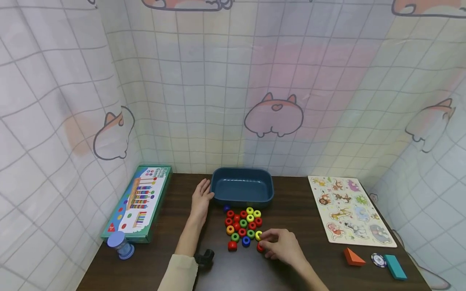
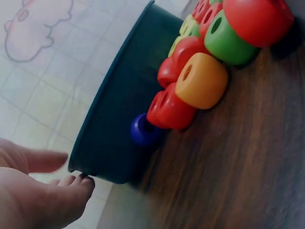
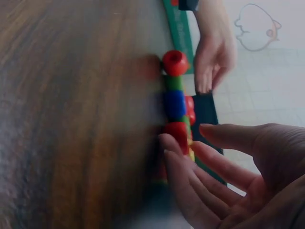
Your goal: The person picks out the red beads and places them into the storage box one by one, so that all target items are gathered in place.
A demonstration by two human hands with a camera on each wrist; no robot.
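A dark blue tray [image 1: 242,203] stands at the back of the table. Its left side is by my left hand [image 1: 201,202], whose fairly straight fingers touch the rim near a corner; the thumb stands off in the left wrist view. In front of the tray lie several beads with holes, including an orange bead [image 2: 202,81], a dark blue bead [image 2: 144,131] and a green bead [image 1: 235,237]. My right hand [image 1: 282,247] is at the front right of this group. Its loosely bent fingertips lie beside a red bead [image 3: 175,133], with the thumb apart from it.
A boxed ring game [image 1: 140,202] lies at the left, with a blue spool-shaped piece [image 1: 121,245] near its front corner. At the right are an animal puzzle board [image 1: 350,210], an orange triangular block [image 1: 354,257], a poker chip [image 1: 378,260] and a teal block [image 1: 395,267].
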